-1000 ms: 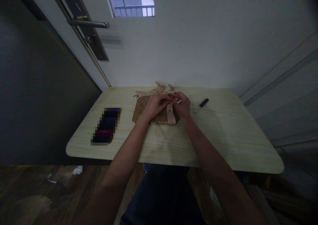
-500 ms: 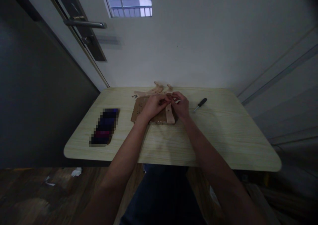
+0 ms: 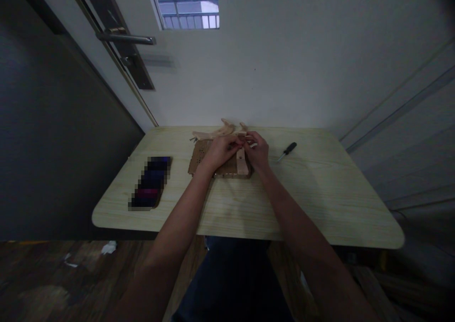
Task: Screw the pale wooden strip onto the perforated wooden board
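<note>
A pale wooden piece [image 3: 242, 164] with a small dark hole lies along the right side of a brown cardboard sheet [image 3: 197, 158]. Over its upper part the fingertips of both hands meet. My left hand [image 3: 222, 151] reaches across the cardboard, thumb and fingers pinched together; what they hold is hidden. My right hand [image 3: 260, 150] comes from the other side, its bent fingers closed around the piece's upper part. Just behind the hands rest more curved wooden parts [image 3: 212, 134], partly covered by the cardboard and fingers.
To the right lies a screwdriver [image 3: 287, 151] with a black handle. A phone-like slab [image 3: 151, 182], blurred out, is on the left of the light wooden table [image 3: 320, 194]. Behind the table stands a white door with a metal handle [image 3: 128, 39].
Both hands keep nearly the same pinch over the wooden piece. The whole view has shifted down slightly; otherwise little differs.
</note>
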`<state>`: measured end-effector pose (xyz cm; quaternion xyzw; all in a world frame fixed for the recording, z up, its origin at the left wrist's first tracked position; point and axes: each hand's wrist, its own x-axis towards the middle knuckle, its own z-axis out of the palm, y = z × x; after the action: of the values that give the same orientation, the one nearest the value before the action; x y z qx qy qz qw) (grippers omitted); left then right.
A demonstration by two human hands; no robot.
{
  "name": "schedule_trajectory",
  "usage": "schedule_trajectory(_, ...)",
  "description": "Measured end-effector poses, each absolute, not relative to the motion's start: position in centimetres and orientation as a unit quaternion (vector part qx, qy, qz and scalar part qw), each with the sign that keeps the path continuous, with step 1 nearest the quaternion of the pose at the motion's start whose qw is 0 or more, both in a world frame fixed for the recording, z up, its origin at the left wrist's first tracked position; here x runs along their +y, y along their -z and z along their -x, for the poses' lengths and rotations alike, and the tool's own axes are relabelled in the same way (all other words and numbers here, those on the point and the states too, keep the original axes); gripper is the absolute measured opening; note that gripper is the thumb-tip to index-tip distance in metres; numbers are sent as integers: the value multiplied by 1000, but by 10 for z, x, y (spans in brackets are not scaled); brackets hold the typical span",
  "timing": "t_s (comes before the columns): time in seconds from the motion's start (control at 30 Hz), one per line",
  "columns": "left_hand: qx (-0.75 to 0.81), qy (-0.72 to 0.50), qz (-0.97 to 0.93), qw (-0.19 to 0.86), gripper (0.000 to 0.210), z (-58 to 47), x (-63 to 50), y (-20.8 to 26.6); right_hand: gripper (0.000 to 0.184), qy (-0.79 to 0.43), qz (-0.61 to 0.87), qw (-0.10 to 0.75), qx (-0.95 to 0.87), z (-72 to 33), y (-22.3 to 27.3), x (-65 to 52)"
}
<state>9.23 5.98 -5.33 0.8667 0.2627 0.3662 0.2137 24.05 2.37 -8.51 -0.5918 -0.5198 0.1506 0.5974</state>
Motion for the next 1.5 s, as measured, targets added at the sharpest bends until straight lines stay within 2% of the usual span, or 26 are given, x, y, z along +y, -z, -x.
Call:
schedule_trajectory(0.57, 282, -357, -866, 209, 8, -91, 60, 53, 29, -154, 598, 591, -520, -241, 90, 26)
schedule_trajectory(0.77, 264, -363, -864, 227, 10, -90, 56, 48, 32, -148, 605, 586, -518, -245, 76, 19)
schedule_trajectory(0.83, 258, -367, -859, 249, 12, -91, 54, 47, 30, -98, 651, 561, -502, -259, 69, 11)
schedule_trajectory(0.93, 261, -377, -844, 278, 15, -92, 54, 49, 23, -5, 768, 456, -450, -294, 61, -7)
schedule_trajectory(1.0, 264, -382, -840, 280, 13, -92, 55, 50, 34, 10, 843, 388, -372, -316, 60, -19)
schedule_trajectory(1.07, 266, -382, -837, 288, 11, -91, 56, 51, 49, 6, 876, 364, -316, -333, 62, -28)
schedule_trajectory(1.13, 264, -386, -830, 305, 11, -91, 57, 52, 49, -3, 876, 374, -304, -341, 66, -30)
schedule_trajectory(1.27, 264, -390, -817, 332, 10, -91, 57, 52, 24, -54, 853, 415, -312, -343, 69, -17)
schedule_trajectory(1.4, 266, -392, -816, 332, 10, -91, 57, 53, 22, -109, 809, 465, -343, -338, 64, -4)
schedule_trajectory(1.5, 265, -383, -823, 324, 11, -91, 58, 52, 10, -176, 742, 525, -379, -326, 54, 2)
